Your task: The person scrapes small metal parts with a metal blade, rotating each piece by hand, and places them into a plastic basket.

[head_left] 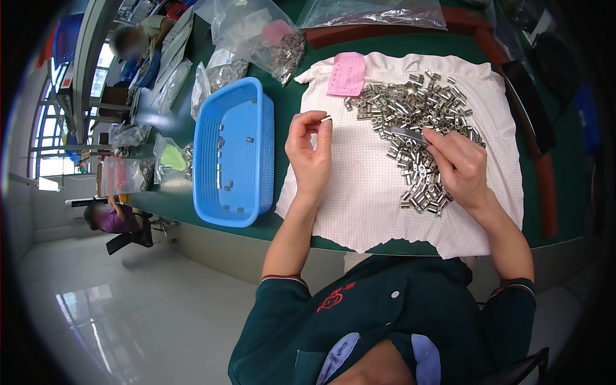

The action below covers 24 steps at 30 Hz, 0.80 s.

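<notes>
My left hand (310, 149) pinches a small shiny metal cylinder (326, 119) between thumb and index finger, over the left part of a white dotted cloth (359, 212). My right hand (461, 165) is closed on a slim flat grey metal tool (405, 133); whether it is a blade or tweezers I cannot tell. Its tip reaches over a spread heap of small metal cylinders (417, 102), several with holes in their ends. Some of the heap is hidden under the right hand.
A blue plastic basket (266, 160) with a few metal pieces stands left of the cloth. A pink paper slip (347, 74) lies at the cloth's far edge. Clear bags of parts (282, 54) lie beyond, a black flat object (529, 106) at right. Two people sit far left.
</notes>
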Available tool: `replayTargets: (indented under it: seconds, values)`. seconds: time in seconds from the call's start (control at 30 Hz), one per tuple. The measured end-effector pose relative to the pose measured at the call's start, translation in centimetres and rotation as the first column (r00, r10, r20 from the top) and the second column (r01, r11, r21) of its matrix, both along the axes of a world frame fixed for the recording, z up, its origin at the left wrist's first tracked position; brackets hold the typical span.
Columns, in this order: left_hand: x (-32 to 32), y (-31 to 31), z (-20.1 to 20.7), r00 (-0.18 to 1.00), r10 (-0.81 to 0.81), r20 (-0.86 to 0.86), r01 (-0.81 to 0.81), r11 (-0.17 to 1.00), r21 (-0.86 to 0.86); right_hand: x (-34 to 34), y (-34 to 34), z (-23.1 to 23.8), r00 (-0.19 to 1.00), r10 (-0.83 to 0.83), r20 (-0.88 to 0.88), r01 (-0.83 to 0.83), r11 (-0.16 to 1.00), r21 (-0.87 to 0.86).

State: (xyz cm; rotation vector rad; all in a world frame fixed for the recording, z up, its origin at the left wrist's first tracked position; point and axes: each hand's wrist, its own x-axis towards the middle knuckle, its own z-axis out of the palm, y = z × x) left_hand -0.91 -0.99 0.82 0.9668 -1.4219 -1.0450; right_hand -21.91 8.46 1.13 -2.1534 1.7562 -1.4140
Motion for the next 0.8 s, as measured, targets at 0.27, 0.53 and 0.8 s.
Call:
replayTargets:
  seconds: [0.27,0.53,0.8]
  values:
    - [1.3,-1.6,-0.6,0.609,0.259,0.750,0.167,0.882,-0.440,0.0,0.1,-0.3,1.000,0.013,-0.006,-0.014,1.000,-0.016]
    - [0.7,-1.1,-0.6,0.766,0.091,0.636,0.090,0.965,-0.245,-0.3,0.0,0.3,0.999,0.031,-0.008,-0.031,0.999,-0.030]
    - [2.0,-1.5,-1.1,0.513,-0.119,-0.850,0.739,0.565,0.367,-0.5,0.3,0.0,1.000,0.021,-0.023,-0.020,1.000,0.021]
